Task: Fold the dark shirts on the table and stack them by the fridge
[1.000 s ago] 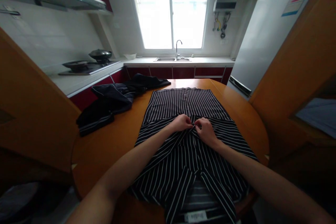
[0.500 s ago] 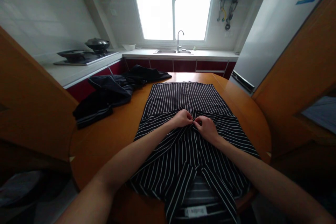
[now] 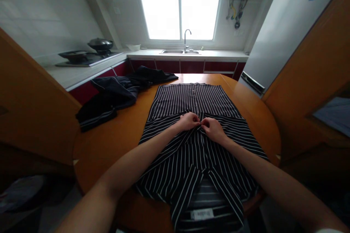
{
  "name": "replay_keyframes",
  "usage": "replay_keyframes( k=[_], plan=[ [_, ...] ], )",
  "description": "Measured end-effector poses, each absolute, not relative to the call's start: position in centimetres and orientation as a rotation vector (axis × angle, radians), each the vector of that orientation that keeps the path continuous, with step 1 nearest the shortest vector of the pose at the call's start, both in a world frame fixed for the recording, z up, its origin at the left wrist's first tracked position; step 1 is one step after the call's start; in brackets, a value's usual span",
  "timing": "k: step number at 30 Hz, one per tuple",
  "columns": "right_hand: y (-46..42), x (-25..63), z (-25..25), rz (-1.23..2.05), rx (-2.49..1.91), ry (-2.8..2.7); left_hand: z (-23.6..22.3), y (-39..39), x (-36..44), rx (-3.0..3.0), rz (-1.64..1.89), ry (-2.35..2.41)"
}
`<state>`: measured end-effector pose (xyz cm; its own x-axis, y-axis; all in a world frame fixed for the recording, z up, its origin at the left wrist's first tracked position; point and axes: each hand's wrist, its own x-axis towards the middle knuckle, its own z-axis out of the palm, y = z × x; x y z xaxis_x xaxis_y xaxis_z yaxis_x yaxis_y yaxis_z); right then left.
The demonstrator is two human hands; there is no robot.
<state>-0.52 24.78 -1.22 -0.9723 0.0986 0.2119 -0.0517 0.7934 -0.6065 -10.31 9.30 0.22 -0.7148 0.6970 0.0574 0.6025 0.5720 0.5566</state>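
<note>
A black shirt with white stripes (image 3: 175,169) lies spread on a round wooden table, its collar toward me and its hem at the far side. Both sleeves are folded in across the body. Near the middle of the button front, my left hand (image 3: 189,121) pinches the striped cloth between thumb and fingers. Close beside it on the right, my right hand (image 3: 213,129) pinches the cloth too, the fingertips of both hands almost touching. What exactly lies between the fingertips is too small to make out. A white label (image 3: 202,214) shows inside the collar.
A dark, crumpled garment (image 3: 117,93) lies on the left of the wooden table (image 3: 109,156). Beyond are a counter with a sink (image 3: 180,52), a stove with a lidded pan (image 3: 100,44), and a fridge (image 3: 284,29) at the right. Wooden panels flank both sides.
The view has shifted very slightly. Both hands stay at the same spot on the shirt, with only small finger movements.
</note>
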Motion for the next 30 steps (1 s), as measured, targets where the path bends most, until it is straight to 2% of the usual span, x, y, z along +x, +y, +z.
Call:
replay_keyframes(
  k=[5,8,11,15,22,30],
  plan=[
    [25.0,-0.5,-1.1,0.911,-0.053,-2.603,0.6,9.4,-10.1,1.04,0.977,2.8],
    [25.4,-0.6,-1.3,0.764,-0.067,-2.546,0.9,9.6,-9.1,1.311,1.017,2.861],
    [25.5,-0.7,-2.1,0.571,-0.09,-2.675,0.5,9.7,-8.1,1.655,0.739,2.735],
    [25.3,-0.8,-3.0,0.437,-0.073,-2.888,-0.8,9.1,-7.9,1.724,0.375,2.588],
    [26.6,-0.3,-2.3,0.404,-0.163,-3.082,-1.3,8.8,-8.4,1.705,0.245,2.661],
    [37.5,3.1,-2.9,0.233,-0.38,-3.097,-1.3,9.1,-8.6,1.667,0.116,2.687]
  ],
)
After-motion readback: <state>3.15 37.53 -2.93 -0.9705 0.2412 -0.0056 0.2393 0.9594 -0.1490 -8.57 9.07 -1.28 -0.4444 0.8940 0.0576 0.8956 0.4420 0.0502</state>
